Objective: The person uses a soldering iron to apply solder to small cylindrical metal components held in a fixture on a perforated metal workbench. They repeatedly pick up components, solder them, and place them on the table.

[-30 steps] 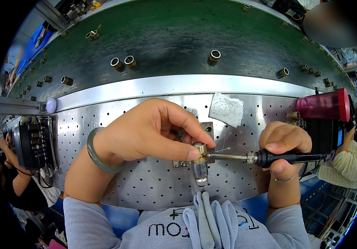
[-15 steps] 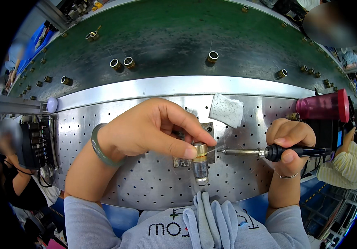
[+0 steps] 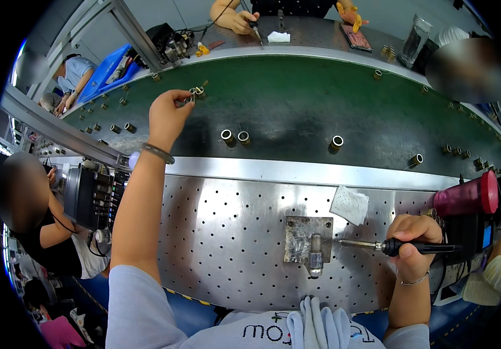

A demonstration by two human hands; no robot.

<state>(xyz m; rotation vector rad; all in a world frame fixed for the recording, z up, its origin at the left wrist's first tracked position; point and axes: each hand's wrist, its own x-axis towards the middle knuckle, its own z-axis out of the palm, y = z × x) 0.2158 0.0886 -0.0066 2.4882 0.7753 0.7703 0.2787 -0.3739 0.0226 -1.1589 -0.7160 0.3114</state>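
My left hand (image 3: 169,113) reaches out over the green belt at the far left. Its fingers are closed on a small brass-coloured wire coil (image 3: 187,100), partly hidden by them, right beside other ring-shaped coils (image 3: 200,92). In my right hand (image 3: 416,238) is a black-handled soldering iron (image 3: 416,247), its tip pointing left toward the fixture. That fixture is a worn square metal plate (image 3: 297,238) bearing a bare metal post (image 3: 316,259). A white cleaning pad (image 3: 349,205) lies behind the iron.
Several coils (image 3: 336,142) stand along the green conveyor belt (image 3: 285,110). On the perforated metal table (image 3: 221,244), a pink cup with a red lid (image 3: 466,195) stands at the right. A black power unit (image 3: 90,198) is at the left. Another person's hand (image 3: 243,23) works across the belt.
My left hand has moved from the fixture up and left over the belt, taking the coil off the post. My right hand still holds the soldering iron. The view has shifted upward.
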